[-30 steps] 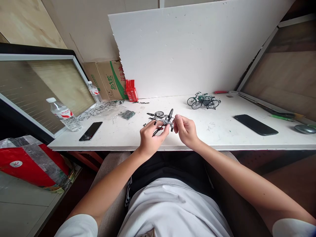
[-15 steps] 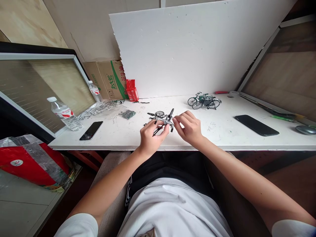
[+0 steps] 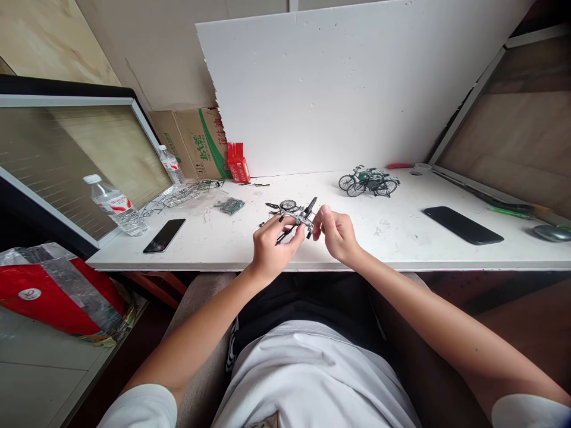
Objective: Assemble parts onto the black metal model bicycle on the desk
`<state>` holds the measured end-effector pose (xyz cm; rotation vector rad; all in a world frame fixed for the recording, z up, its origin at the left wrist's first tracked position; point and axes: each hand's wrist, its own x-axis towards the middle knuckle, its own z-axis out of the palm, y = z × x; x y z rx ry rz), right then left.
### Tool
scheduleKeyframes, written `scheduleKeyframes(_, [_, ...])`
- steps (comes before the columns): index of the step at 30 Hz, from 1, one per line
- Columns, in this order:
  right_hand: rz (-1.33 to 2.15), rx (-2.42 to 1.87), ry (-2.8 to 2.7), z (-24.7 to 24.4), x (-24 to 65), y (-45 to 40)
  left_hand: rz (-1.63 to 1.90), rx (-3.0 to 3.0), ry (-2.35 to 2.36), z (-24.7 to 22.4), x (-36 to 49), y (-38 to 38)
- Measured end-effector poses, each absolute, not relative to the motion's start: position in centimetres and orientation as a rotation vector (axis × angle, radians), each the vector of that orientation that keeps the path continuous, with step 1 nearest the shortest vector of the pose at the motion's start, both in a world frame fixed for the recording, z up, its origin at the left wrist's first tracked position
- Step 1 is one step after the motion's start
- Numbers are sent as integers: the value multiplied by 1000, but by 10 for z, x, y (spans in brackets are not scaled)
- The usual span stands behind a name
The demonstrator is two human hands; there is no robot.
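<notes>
Right hand (image 3: 336, 238): It is turning over again. Half a second ago its back was facing up; now its thumb is pointing up, much as it was a second ago.
Right fingers: They are curling inward with hardly any gap at the tips, just beside the right end of the piece. Whether they are pinching something tiny or touching the piece, one cannot tell.
Left hand (image 3: 272, 246): It is staying where it was, thumb and fingers closing around the silver-and-black model piece (image 3: 304, 219) with only the piece's width between them.
Model piece: It is sitting above the front part of the white desk (image 3: 392, 246), between the two hands, its long dark part (image 3: 311, 205) slanting up and away; its position is barely changing.
Meaning for the work: The left hand seems to be serving as the steady support, while the right is doing the fine, perhaps twisting, handling at one end.
Loose parts: A spoked wheel (image 3: 288, 205) is lying just beyond the left hand, and a small bag of parts (image 3: 232, 205) is resting farther left; neither is visibly shifting.
Model bicycles: Two bicycles (image 3: 371, 183) are standing close together toward the back, untouched.
</notes>
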<state>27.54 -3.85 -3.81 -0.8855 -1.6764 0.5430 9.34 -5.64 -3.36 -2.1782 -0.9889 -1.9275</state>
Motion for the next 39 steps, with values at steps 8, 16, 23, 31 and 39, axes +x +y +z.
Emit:
scheduleKeyframes(8, [79,-823,-1730,-39,277,-31,-1882,-2139,-979,-32,89,-54])
scheduleKeyframes(16, [-268,-806,-1884,-38,285,-26,-1813,-2143,-935,-32,90,-56])
scheduleKeyframes(23, [472,-938,-1739,-35,274,-31,-1827,-2207,-949,-41,93,-52])
scheduleKeyframes(31, [817,-919,-1621,-30,275,-27,-2064,-2298,-1162,-44,95,-48])
scheduleKeyframes(39, [-261,-926,-1895,-37,282,-26,-2258,-2334,-1386,-43,95,-46])
